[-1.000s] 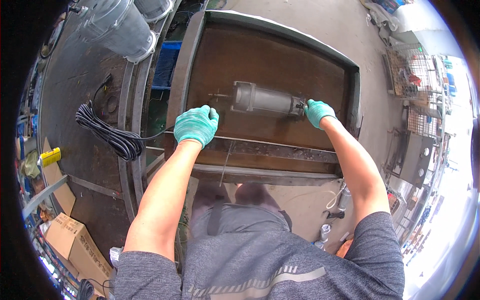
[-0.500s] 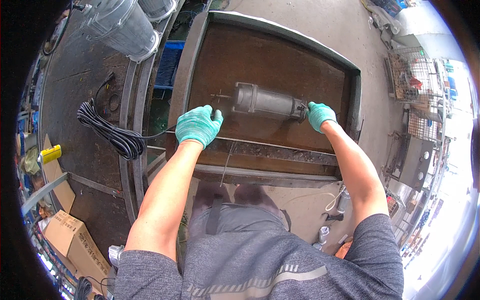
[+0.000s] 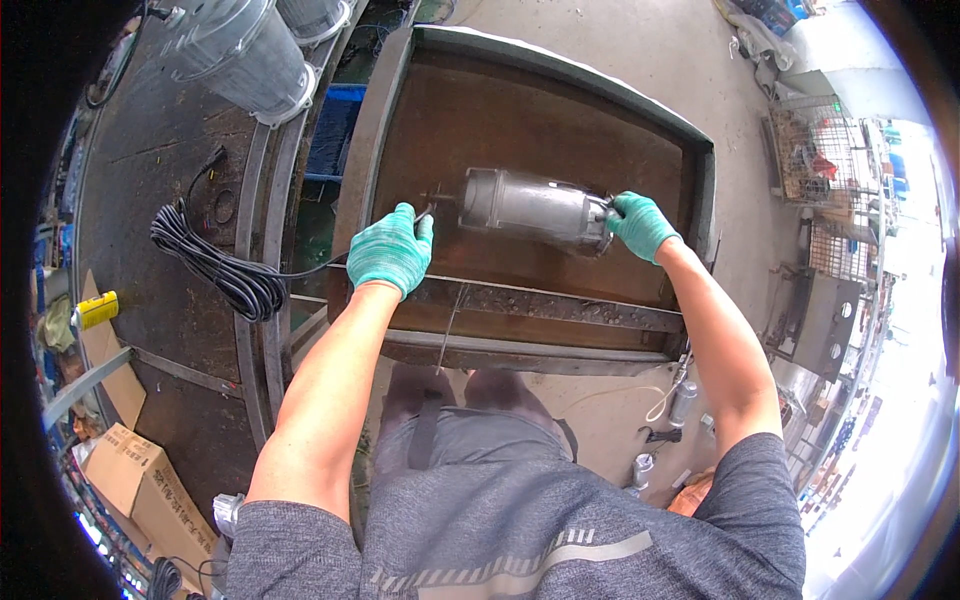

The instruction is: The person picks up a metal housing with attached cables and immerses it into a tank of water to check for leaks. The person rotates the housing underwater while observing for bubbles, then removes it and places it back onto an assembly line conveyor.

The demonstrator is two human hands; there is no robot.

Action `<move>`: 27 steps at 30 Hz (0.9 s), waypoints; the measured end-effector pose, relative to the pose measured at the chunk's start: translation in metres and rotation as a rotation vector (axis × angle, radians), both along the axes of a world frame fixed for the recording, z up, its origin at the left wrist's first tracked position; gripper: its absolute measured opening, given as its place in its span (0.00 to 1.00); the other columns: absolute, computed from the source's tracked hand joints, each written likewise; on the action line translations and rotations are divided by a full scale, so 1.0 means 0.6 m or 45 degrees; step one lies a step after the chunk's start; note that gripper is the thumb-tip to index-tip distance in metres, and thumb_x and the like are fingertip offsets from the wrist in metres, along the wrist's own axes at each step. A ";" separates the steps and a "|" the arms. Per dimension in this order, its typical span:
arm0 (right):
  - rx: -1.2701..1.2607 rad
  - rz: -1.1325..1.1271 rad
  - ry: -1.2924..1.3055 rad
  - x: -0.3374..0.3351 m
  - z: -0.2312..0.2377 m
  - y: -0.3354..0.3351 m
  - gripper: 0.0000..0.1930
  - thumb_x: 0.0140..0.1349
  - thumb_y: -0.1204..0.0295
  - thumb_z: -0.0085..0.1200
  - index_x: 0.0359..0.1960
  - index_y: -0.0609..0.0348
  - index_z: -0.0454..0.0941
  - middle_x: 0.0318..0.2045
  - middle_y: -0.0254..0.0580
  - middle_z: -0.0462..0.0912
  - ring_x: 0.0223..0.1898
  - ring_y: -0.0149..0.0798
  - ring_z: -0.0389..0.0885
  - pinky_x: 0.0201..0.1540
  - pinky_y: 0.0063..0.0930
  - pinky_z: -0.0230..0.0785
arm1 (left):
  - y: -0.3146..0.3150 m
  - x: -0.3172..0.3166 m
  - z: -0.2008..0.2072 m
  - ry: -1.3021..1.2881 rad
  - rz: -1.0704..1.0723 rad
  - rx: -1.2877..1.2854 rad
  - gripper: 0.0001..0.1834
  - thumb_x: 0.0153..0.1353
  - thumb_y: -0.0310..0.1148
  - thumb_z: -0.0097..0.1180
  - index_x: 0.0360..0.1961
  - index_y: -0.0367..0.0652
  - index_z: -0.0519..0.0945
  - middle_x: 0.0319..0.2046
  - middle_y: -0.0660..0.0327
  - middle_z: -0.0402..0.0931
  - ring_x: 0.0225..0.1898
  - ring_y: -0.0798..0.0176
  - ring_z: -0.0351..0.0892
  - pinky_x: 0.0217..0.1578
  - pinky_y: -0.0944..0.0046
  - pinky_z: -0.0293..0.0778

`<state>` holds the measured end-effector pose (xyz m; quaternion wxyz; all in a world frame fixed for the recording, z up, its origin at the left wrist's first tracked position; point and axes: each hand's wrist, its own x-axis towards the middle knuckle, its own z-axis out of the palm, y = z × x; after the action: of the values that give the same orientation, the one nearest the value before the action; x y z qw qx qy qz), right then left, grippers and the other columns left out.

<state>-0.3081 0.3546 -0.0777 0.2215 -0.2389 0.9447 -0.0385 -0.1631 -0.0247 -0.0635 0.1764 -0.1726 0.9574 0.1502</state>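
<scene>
A grey metal pump-like cylinder (image 3: pixel 535 210) lies sideways over a rust-brown metal trough (image 3: pixel 395 100). My right hand (image 3: pixel 640 225), in a green glove, has its fingers closed round the fitting at the cylinder's right end. Left of the cylinder, my gloved left hand (image 3: pixel 388 250) is closed on a black cable (image 3: pixel 318 268), whose end part shows past the fingertips. That cable runs back to a coil (image 3: pixel 225 265) on the dark bench to the left. A thin part (image 3: pixel 440 195) sticks out from the cylinder's left end, close to my left fingertips.
A metal bar (image 3: pixel 560 305) crosses the trough's near side. Large grey metal housings (image 3: pixel 250 60) stand on the bench (image 3: pixel 150 120) at the far left. An open cardboard box (image 3: pixel 140 480) and a yellow can (image 3: pixel 97 310) are at left. Wire baskets (image 3: pixel 815 150) stand at right.
The cylinder has turned about its length and shifted slightly left at its left end. My left hand has moved slightly left; the right hand has moved slightly up and its grip has shifted.
</scene>
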 end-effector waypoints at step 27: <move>-0.154 -0.209 -0.147 0.084 0.462 -0.159 0.13 0.62 0.67 0.58 0.36 0.65 0.88 0.23 0.42 0.83 0.27 0.30 0.76 0.37 0.33 0.75 | -0.026 0.027 -0.020 0.399 0.147 0.255 0.24 0.77 0.57 0.43 0.45 0.48 0.81 0.39 0.46 0.86 0.43 0.35 0.84 0.43 0.38 0.79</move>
<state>-0.2577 0.2592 0.1997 0.2570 -0.1709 0.9427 -0.1271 -0.1471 -0.0400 -0.0754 0.0327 -0.1834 0.9419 0.2795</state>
